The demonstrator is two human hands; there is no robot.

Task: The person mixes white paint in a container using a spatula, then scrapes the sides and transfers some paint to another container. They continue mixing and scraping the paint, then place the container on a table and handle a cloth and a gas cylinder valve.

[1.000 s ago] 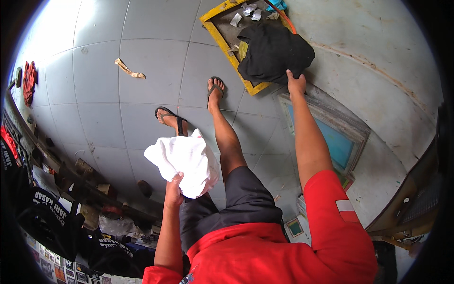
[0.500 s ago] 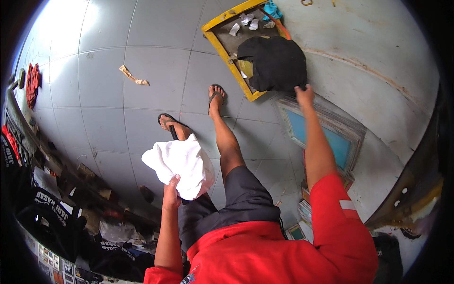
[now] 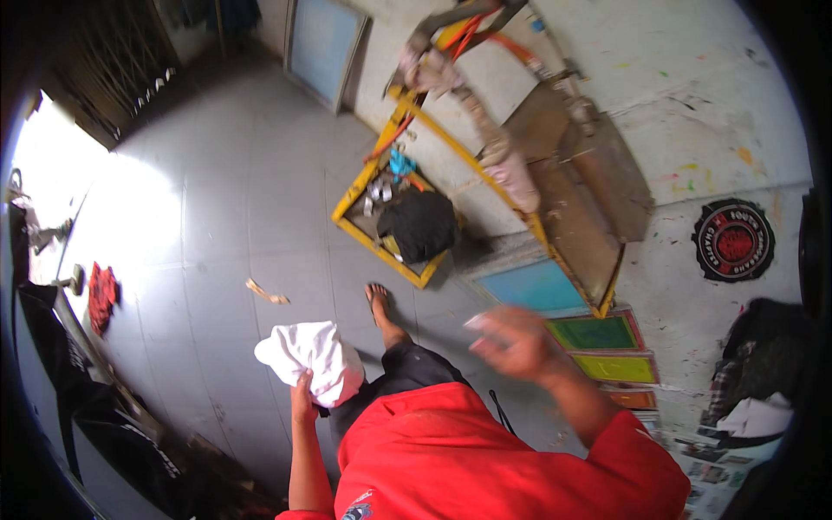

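Observation:
A bunched white cloth (image 3: 316, 360) hangs in front of my lap at the left. My left hand (image 3: 303, 394) is closed on its near edge. My right hand (image 3: 520, 342) is raised at the right, smeared by motion, over the near end of a yellow-framed metal stand. Its fingers look partly spread, but the blur hides whether anything small is in them. A black cloth bundle (image 3: 419, 227) sits on the low shelf of the yellow stand (image 3: 355, 230), apart from both hands. Beside it lie white scraps (image 3: 379, 192) and a blue cloth (image 3: 401, 163).
Framed screens, one blue (image 3: 537, 286), one green (image 3: 594, 332) and one yellow (image 3: 614, 367), lean by the right wall. A pinkish cloth (image 3: 516, 178) hangs on the stand. A tan strip (image 3: 267, 293) and a red cloth (image 3: 102, 299) lie on the grey floor. Dark clothing (image 3: 763, 355) is at right.
My right hand has come off the black cloth bundle and moved back toward me. The view has lifted, showing more of the stand and wall. My left hand keeps the white cloth.

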